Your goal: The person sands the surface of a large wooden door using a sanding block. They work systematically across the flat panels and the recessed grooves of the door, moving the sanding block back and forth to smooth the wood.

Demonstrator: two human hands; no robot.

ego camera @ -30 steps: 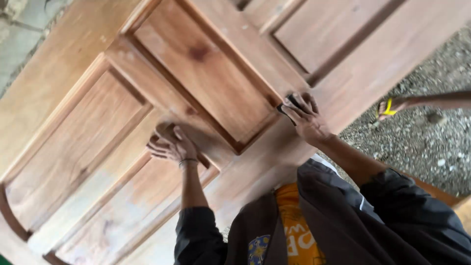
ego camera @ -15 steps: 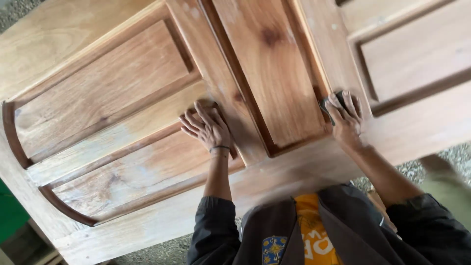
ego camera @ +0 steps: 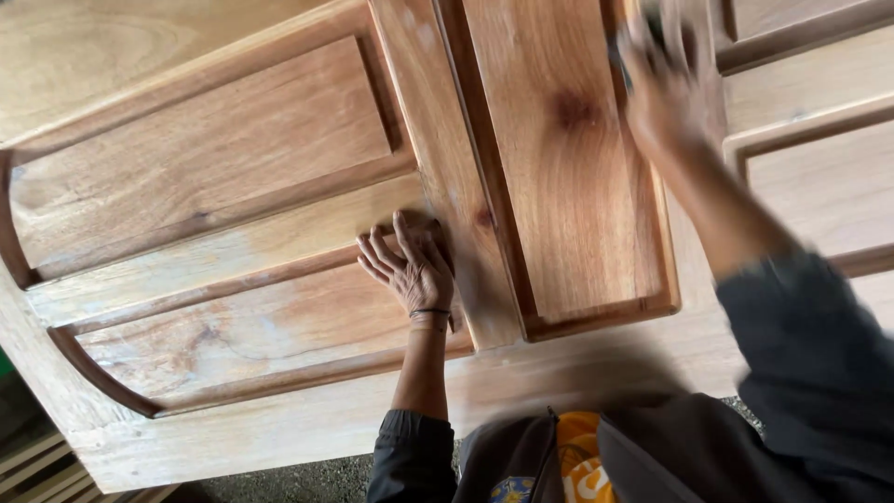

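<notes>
Wood fills nearly everything I see from the head camera: a large panelled wooden door (ego camera: 279, 233) lying flat below me, with raised panels set in moulded frames. I take its tall centre panel (ego camera: 559, 158), the one with a dark knot, as my landmark.

Left of that panel's lower end, my left hand (ego camera: 410, 265) lies flat on the door with fingers spread, palm down, gripping nothing; it rests on the rail where two side panels meet the upright. A thin dark band circles the wrist.

At the panel's upper right corner, my right hand (ego camera: 666, 84) is blurred. It presses on the wood, and something dark shows under the fingers, but I cannot tell what it is or how far the hand is closed.

Below the panel, my dark jacket (ego camera: 801, 373) and a yellow shirt (ego camera: 582, 456) show.
</notes>
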